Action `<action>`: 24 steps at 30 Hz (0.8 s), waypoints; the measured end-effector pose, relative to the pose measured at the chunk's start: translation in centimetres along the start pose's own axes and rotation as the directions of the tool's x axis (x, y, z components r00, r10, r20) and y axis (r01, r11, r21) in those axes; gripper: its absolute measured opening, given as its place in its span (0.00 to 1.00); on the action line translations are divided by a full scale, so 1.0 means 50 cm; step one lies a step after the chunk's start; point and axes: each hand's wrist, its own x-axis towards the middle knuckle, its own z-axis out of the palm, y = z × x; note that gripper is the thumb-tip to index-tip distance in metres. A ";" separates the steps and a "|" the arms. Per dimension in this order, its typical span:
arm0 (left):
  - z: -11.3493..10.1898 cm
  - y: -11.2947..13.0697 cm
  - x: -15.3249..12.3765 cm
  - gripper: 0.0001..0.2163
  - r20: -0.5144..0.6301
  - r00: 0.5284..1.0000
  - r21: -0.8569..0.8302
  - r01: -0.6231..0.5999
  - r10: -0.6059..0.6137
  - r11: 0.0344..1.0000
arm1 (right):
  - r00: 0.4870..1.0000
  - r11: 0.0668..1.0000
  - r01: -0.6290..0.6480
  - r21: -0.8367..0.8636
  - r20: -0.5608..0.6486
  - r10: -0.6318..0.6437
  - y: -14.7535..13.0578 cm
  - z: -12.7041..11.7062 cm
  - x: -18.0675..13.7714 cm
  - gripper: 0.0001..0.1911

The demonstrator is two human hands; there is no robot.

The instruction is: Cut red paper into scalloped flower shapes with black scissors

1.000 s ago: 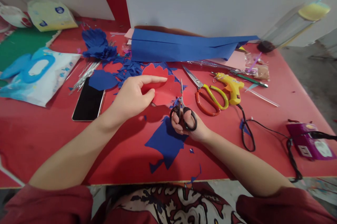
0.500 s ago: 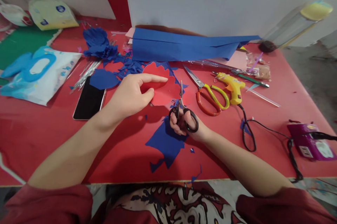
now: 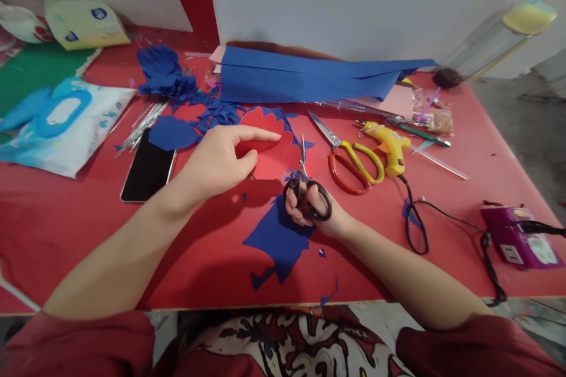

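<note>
My left hand (image 3: 225,156) holds a red paper piece (image 3: 276,156) with a scalloped far edge. Its index finger stretches along the paper and the thumb lies at the near side; the other fingers are hidden. In my right hand (image 3: 309,203) are small scissors (image 3: 302,167) with black handle loops, blades pointing up and away, close to the paper's right side. The blades look nearly closed. Under my right hand lies a blue paper scrap (image 3: 278,238) with ragged edges, and small blue bits are scattered around it.
Large scissors (image 3: 354,164) and a yellow glue gun (image 3: 389,147) lie to the right, its cord running toward a purple box (image 3: 522,235). Left are a phone (image 3: 148,170), blue round paper (image 3: 172,133) and a wipes pack (image 3: 66,123). Folded blue paper (image 3: 309,76) lies behind.
The whole view has shifted very slightly left. Both hands keep nearly the same pose, and the red paper and small scissors have barely moved.
</note>
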 end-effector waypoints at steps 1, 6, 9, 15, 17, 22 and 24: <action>0.000 0.000 0.000 0.19 0.002 1.000 0.005 -0.002 0.001 1.000 | 1.000 1.000 0.000 -0.003 -0.005 0.000 0.000 0.000 -0.001 0.27; -0.003 0.003 -0.001 0.19 0.018 1.000 0.044 0.001 -0.002 0.999 | 1.000 1.000 -0.012 -0.025 -0.027 0.011 -0.003 0.003 -0.002 0.28; -0.006 0.003 -0.001 0.19 0.022 1.000 0.040 0.009 -0.010 0.999 | 0.999 0.999 -0.015 -0.041 -0.029 0.014 -0.007 0.004 -0.002 0.28; -0.018 0.001 0.003 0.20 0.031 0.999 0.081 0.030 -0.033 0.996 | 0.999 0.995 0.016 -0.098 -0.035 -0.019 -0.008 0.006 0.000 0.28; -0.023 -0.003 0.003 0.20 0.041 0.998 0.095 0.049 -0.053 0.994 | 0.999 0.994 0.013 -0.110 -0.036 -0.017 -0.009 0.007 0.001 0.27; -0.033 -0.007 0.001 0.20 0.060 0.998 0.094 0.012 -0.017 0.995 | 1.000 0.988 -0.015 -0.151 0.002 0.015 -0.014 0.008 0.001 0.28; -0.037 -0.006 0.000 0.19 0.066 0.998 0.105 -0.010 0.003 0.994 | 0.998 0.992 -0.031 -0.125 0.042 0.036 -0.014 0.008 0.000 0.28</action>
